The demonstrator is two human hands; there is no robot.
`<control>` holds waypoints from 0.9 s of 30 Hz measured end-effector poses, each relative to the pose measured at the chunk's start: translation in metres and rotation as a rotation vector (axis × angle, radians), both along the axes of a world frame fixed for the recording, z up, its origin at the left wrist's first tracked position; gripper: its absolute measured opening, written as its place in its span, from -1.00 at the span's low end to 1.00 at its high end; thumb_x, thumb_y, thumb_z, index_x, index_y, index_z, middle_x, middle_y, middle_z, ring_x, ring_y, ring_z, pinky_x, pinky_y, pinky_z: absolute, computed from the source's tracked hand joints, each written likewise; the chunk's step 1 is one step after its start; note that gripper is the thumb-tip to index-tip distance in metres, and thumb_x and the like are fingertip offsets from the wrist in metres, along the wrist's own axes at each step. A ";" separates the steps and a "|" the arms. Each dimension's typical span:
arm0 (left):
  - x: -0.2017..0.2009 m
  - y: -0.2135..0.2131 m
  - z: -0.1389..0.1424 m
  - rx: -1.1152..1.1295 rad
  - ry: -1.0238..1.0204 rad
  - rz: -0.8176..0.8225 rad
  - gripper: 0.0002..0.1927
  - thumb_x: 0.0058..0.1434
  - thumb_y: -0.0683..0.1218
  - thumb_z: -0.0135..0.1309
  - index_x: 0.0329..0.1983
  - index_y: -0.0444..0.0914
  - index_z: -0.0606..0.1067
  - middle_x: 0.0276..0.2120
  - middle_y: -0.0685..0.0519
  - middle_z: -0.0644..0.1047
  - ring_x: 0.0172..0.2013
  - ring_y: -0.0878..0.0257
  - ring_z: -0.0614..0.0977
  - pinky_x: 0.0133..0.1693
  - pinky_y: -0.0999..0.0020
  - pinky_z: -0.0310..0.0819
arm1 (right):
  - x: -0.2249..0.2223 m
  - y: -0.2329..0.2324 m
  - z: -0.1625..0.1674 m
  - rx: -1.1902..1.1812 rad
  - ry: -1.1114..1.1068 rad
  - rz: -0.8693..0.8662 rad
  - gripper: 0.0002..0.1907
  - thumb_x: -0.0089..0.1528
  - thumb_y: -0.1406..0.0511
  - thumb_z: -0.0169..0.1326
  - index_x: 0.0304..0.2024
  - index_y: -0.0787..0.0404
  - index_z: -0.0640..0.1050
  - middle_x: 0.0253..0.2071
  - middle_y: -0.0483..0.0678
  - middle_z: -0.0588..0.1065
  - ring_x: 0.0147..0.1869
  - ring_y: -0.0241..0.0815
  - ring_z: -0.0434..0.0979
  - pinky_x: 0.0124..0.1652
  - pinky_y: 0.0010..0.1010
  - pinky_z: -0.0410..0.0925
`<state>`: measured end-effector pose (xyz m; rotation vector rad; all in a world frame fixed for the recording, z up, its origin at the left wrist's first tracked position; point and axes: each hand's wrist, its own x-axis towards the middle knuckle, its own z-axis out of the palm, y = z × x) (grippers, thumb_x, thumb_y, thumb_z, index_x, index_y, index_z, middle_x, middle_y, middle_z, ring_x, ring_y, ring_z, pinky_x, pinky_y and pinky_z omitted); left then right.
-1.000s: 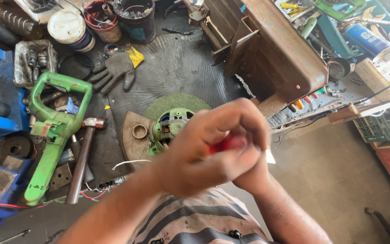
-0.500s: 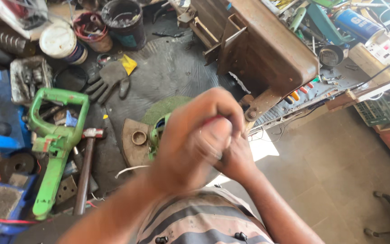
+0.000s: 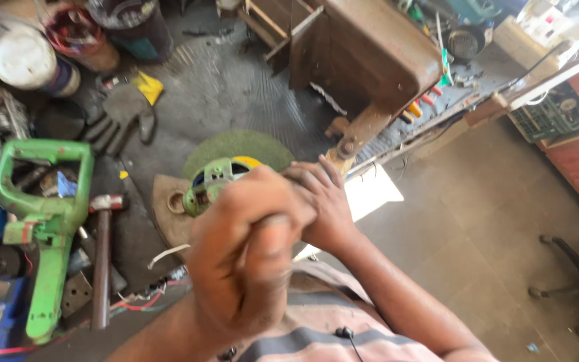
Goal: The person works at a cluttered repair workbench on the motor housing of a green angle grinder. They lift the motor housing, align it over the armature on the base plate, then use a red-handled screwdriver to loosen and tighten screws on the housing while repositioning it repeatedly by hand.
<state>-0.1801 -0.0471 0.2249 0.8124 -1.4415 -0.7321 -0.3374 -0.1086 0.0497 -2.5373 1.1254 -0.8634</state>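
1. While my left hand [image 3: 246,258] and right hand [image 3: 323,208] are clasping together mid-frame, fingers curled tight, I cannot tell what they are clamping.
2. Just beyond them, the green motor part [image 3: 212,184] is lying on the floor; I am judging it heavy, rigid, best gripped around its casing.

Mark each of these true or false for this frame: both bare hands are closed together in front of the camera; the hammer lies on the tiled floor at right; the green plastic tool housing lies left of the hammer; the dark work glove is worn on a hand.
1. Both hands are closed together: true. The left hand and right hand are clasped, close to the camera.
2. The metal-headed hammer lies on the tiled floor at right: false. It lies on the dark mat at left.
3. The green plastic tool housing lies left of the hammer: true.
4. The dark work glove is worn: false. It lies flat on the ground; both hands are bare.
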 end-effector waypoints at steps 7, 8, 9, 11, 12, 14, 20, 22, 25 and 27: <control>0.040 -0.030 -0.013 0.071 -0.251 -0.562 -0.71 0.45 0.08 -0.06 -0.27 -0.20 0.42 -0.43 0.17 0.43 -0.49 0.42 0.45 -0.35 0.52 0.33 | 0.000 -0.004 0.009 0.033 0.015 0.049 -0.28 -0.12 0.14 0.35 0.10 0.18 0.54 0.13 0.00 0.49 0.28 0.05 0.39 0.36 0.14 0.00; 0.037 -0.030 -0.014 0.030 -0.256 -0.513 -0.76 0.47 0.04 -0.03 -0.13 -0.23 0.36 -0.36 0.12 0.46 -0.41 0.38 0.49 -0.28 0.50 0.38 | 0.001 -0.002 0.011 0.013 0.015 0.055 -0.21 -0.17 0.12 0.36 0.10 0.22 0.53 0.13 0.05 0.47 0.26 0.10 0.37 0.32 0.16 0.00; 0.035 -0.029 -0.015 -0.008 -0.258 -0.458 -0.75 0.50 -0.01 0.00 0.01 -0.26 0.30 -0.28 0.08 0.48 -0.34 0.34 0.54 -0.20 0.48 0.43 | 0.004 0.000 0.013 -0.004 -0.014 0.022 -0.29 -0.12 0.15 0.37 0.08 0.16 0.53 0.15 0.05 0.46 0.29 0.15 0.34 0.31 0.09 0.05; 0.029 -0.021 -0.016 -0.071 -0.257 -0.341 -0.59 0.55 -0.10 0.04 0.30 -0.32 0.18 -0.13 -0.01 0.52 -0.18 0.24 0.62 -0.05 0.43 0.52 | 0.010 0.009 0.017 -0.025 -0.071 -0.036 -0.44 0.00 0.22 0.37 0.05 0.03 0.53 0.18 0.05 0.44 0.36 0.25 0.27 0.31 -0.05 0.15; 0.033 -0.018 -0.015 -0.083 -0.271 -0.330 -0.49 0.54 -0.15 0.07 0.39 -0.31 0.10 -0.11 -0.02 0.53 -0.15 0.22 0.65 -0.01 0.41 0.55 | 0.015 0.011 0.019 0.187 -0.269 -0.066 -0.41 0.01 0.21 0.36 0.07 0.06 0.48 0.14 0.03 0.45 0.30 0.16 0.34 0.26 -0.06 0.22; 0.042 -0.010 -0.014 -0.066 -0.299 -0.354 -0.26 0.51 -0.22 0.13 0.53 -0.27 -0.08 -0.11 -0.01 0.57 -0.14 0.21 0.67 0.03 0.38 0.60 | 0.022 0.018 0.023 0.631 -0.655 -0.130 -0.34 0.04 0.19 0.34 0.12 0.11 0.37 0.04 -0.01 0.45 0.18 0.00 0.49 0.15 -0.09 0.36; 0.076 -0.004 -0.004 -0.004 -0.225 -0.441 -0.24 0.47 -0.25 0.13 0.59 -0.21 0.01 0.01 -0.02 0.59 -0.18 0.26 0.66 -0.04 0.40 0.62 | 0.032 0.024 0.017 0.160 -0.175 -0.084 -0.41 0.14 0.24 0.27 0.19 0.12 0.38 0.19 0.02 0.39 0.35 -0.06 0.33 0.30 -0.15 0.24; 0.084 -0.001 0.000 -0.034 -0.165 -0.465 -0.33 0.52 -0.23 0.13 0.56 -0.17 0.07 -0.05 0.02 0.54 -0.23 0.29 0.60 -0.08 0.44 0.57 | 0.035 0.026 0.008 0.776 -0.512 -0.129 -0.44 0.22 0.11 0.05 0.26 0.02 0.32 0.21 -0.11 0.40 0.37 -0.23 0.33 0.31 -0.29 0.17; 0.106 0.004 0.008 -0.113 -0.052 -0.494 -0.44 0.62 -0.18 0.11 0.50 -0.13 0.09 -0.24 0.12 0.45 -0.31 0.35 0.51 -0.14 0.50 0.45 | 0.039 0.026 -0.005 0.791 -0.414 -0.194 -0.48 0.23 0.09 0.06 0.22 0.04 0.39 0.13 -0.12 0.43 0.33 -0.21 0.35 0.38 -0.21 0.05; 0.130 0.000 0.015 -0.084 0.071 -0.507 -0.39 0.60 -0.12 0.05 0.53 -0.15 0.00 -0.20 0.12 0.46 -0.32 0.38 0.53 -0.16 0.51 0.43 | 0.039 0.025 -0.010 0.480 -0.134 -0.218 -0.52 0.20 0.13 0.18 0.14 0.10 0.49 0.05 -0.05 0.46 0.29 -0.09 0.37 0.45 -0.06 -0.04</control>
